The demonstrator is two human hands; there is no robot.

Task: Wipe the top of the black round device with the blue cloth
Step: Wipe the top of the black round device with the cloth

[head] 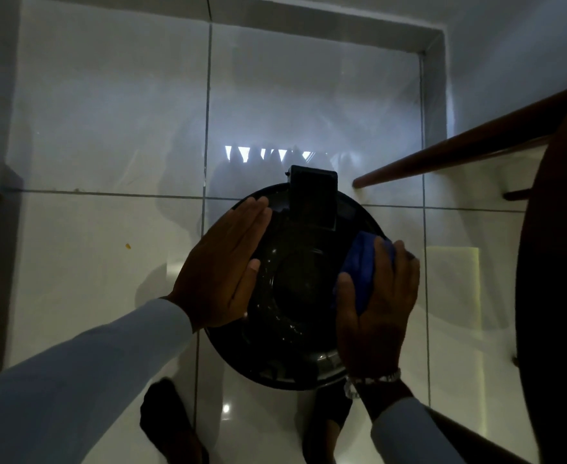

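While the black round device (295, 283) sits on the tiled floor (108, 229) between both hands | left hand (222, 266) lies flat, fingers straight, on its left rim, grasping nothing | right hand (376, 309) clenches the blue cloth (359, 262), pressing it on the right side of the top | wristwatch (372, 380) at the right wrist.

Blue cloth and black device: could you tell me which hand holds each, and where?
The right hand presses the bunched blue cloth on the device's right side. The left hand lies flat on the black round device, steadying its left rim.
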